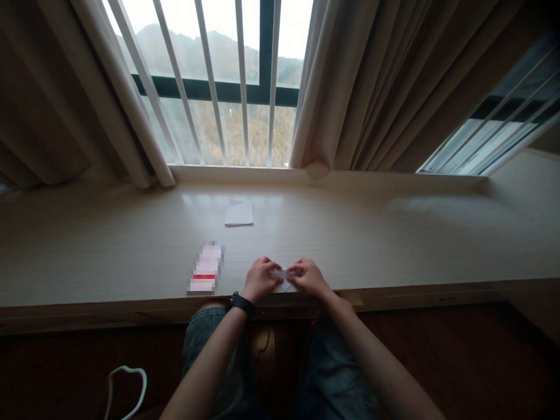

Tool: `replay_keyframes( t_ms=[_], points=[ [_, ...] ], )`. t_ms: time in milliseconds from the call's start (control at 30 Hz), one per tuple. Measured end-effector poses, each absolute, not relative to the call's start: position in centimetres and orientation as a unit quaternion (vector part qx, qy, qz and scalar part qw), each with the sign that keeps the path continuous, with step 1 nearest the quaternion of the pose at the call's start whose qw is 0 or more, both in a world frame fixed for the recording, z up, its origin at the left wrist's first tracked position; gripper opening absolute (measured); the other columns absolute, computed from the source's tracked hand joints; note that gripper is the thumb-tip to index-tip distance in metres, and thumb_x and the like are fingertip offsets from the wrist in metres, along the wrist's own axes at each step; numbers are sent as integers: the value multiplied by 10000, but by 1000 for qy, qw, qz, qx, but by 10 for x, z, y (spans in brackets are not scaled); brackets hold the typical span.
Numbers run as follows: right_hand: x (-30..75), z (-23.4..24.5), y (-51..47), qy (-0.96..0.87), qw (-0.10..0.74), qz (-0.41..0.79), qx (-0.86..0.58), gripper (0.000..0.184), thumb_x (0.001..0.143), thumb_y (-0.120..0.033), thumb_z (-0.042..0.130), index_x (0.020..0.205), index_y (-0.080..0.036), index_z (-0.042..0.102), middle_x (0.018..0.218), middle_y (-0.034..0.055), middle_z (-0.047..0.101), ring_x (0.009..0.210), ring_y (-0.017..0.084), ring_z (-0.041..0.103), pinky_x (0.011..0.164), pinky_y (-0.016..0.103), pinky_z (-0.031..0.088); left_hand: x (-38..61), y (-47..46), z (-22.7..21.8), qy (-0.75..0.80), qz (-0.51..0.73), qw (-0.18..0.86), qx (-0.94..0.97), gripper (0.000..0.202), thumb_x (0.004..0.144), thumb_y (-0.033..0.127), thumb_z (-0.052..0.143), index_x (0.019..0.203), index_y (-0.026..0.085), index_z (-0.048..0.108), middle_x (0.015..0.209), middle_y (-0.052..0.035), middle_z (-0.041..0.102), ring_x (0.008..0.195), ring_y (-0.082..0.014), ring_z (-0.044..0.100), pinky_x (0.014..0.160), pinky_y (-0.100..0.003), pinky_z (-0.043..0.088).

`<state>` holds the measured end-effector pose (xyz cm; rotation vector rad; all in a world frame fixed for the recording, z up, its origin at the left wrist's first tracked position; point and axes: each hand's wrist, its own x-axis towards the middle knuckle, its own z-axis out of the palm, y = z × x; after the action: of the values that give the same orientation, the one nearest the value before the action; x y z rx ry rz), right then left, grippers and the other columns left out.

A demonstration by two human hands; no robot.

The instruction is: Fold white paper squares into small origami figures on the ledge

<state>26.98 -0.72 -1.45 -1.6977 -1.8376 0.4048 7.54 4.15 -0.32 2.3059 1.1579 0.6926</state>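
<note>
A small folded piece of paper [286, 284], white with a bluish part, lies at the front edge of the pale desk. My left hand [262, 278] pinches its left side, and my right hand [310, 276] pinches its right side. Between the hands the paper's lower part comes to a point facing me. My fingers cover much of the paper, so its full shape is hidden. To the left of my left hand lies a phone [205, 268] with a blurred-out screen. Farther back is a small stack of square paper sheets [239, 213].
The long pale desk [394, 239] runs below a barred window [219, 87]. Brown curtains [371, 87] hang down to its back edge on both sides. My legs are under the desk's front edge, and a white curved object [142, 379] is at the lower left.
</note>
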Motion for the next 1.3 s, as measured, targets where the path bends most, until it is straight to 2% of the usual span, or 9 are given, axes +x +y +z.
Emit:
replay_keyframes(
  t_ms=[433,633,767,900,1067,1300],
  points=[
    [261,-17,-32,-696,348,88,-622,210,865,-308,639,1052,-272,727,942,57,660,932,227,548,849,356,481,72,32,-6,362,284,181,869,118,806,223,689,892,274,751,908,-27,687,903,-203,551,841,-367,446],
    [258,-23,-41,-714,341,50,-610,220,924,-282,549,1054,-267,726,971,70,655,944,230,543,847,354,475,71,22,-3,348,258,111,894,154,875,234,615,962,289,729,982,-31,672,934,-201,543,832,-368,426],
    [259,-24,-41,-728,337,34,-596,218,924,-260,553,1061,-262,722,969,66,651,934,222,536,842,352,466,71,17,-4,351,245,81,900,163,909,257,570,978,289,715,992,-26,665,926,-197,534,816,-358,405],
    [260,-25,-40,-732,346,29,-586,208,911,-238,574,1058,-257,721,960,63,651,924,216,532,832,353,464,70,15,-5,353,245,73,900,170,924,282,549,998,282,702,1004,-29,659,943,-197,524,820,-352,389],
    [261,-25,-38,-737,351,35,-577,209,906,-219,578,1050,-273,720,975,53,659,930,211,535,839,353,466,69,14,-1,343,216,55,912,252,913,234,564,1134,323,648,1045,-28,639,974,-201,519,823,-356,370],
    [262,-25,-39,-740,343,37,-577,199,913,-234,575,1048,-263,718,991,48,663,938,205,539,850,342,464,69,14,-1,339,188,36,921,292,908,219,568,1161,349,634,1086,-24,624,987,-199,517,821,-357,366]
  ],
)
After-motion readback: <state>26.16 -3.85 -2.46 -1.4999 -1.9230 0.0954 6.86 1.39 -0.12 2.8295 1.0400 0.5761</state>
